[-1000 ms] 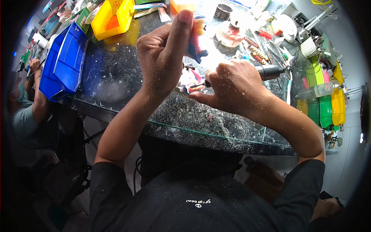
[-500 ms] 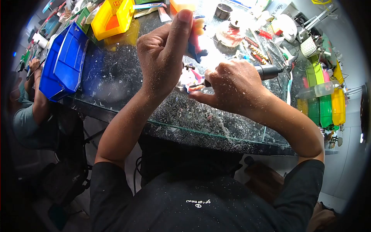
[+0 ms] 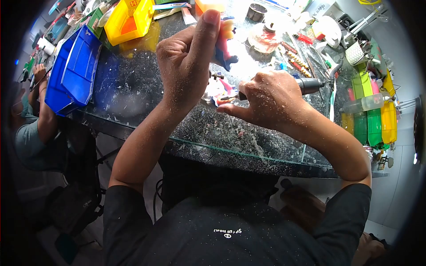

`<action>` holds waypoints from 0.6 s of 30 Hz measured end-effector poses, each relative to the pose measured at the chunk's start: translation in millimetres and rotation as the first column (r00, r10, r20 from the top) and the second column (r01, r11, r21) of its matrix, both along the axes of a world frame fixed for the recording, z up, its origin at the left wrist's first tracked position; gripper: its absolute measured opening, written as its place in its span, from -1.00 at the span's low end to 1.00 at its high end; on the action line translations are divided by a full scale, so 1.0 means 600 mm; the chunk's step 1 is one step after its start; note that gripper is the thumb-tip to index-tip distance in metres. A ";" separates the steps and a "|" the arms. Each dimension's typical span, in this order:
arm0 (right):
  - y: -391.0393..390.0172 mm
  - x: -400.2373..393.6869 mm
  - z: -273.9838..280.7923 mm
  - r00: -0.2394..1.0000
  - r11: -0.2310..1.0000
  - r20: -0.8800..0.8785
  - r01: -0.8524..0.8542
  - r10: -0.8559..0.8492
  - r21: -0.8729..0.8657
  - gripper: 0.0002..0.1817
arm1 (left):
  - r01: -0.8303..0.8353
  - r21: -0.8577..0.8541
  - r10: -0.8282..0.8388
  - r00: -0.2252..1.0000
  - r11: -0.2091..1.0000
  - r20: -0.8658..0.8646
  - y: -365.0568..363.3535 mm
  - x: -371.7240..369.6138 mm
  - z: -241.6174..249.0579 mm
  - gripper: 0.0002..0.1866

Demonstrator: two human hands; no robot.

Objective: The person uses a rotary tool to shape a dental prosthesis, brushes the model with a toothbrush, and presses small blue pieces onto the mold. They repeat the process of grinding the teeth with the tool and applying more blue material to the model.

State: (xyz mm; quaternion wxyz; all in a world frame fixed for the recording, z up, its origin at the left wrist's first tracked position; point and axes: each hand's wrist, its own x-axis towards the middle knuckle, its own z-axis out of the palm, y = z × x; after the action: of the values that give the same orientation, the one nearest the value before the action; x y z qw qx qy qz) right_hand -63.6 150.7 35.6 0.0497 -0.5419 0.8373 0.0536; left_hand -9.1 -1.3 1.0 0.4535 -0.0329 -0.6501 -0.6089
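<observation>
My left hand (image 3: 186, 62) is closed around a dental model (image 3: 226, 44) with pink, blue and tooth-coloured parts, its thumb pointing up. A second pink and white piece (image 3: 222, 94) shows below it, between my hands, partly washed out by glare. My right hand (image 3: 270, 95) is wrapped round a grey rotary handpiece (image 3: 309, 84), whose body sticks out to the right. The tool's thin tip meets or lies very near the lower pink piece. White dust covers both hands and the dark bench (image 3: 213, 133).
At the left are a blue bin (image 3: 73, 73) and a yellow bin (image 3: 128, 22). A plaster-stained round pot (image 3: 264, 37), a metal ring (image 3: 256, 13) and tools lie behind my right hand. Green and yellow bins (image 3: 388, 122) stand right. Another person's arm (image 3: 44, 97) is far left.
My right hand and the handpiece have shifted very slightly to the right. My left hand has stayed almost where it was, still holding the dental model.
</observation>
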 end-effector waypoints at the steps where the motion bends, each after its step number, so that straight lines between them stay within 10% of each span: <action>1: 0.000 0.000 0.000 1.000 1.000 -0.003 -0.002 0.002 -0.002 -0.37 | -0.005 -0.011 0.005 1.000 1.000 0.000 0.000 0.000 0.000 -0.46; 18: 0.004 -0.002 -0.012 1.000 1.000 0.030 0.002 -0.001 -0.028 -0.26 | -0.014 -0.017 0.014 1.000 1.000 -0.008 -0.001 -0.001 -0.002 -0.48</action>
State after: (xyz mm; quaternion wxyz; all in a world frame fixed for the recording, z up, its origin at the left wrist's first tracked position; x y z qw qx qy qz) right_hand -65.1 153.0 28.6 0.0547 -0.5428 0.8374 0.0336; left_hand -9.8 -1.9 0.1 0.4600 -0.0346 -0.6537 -0.5998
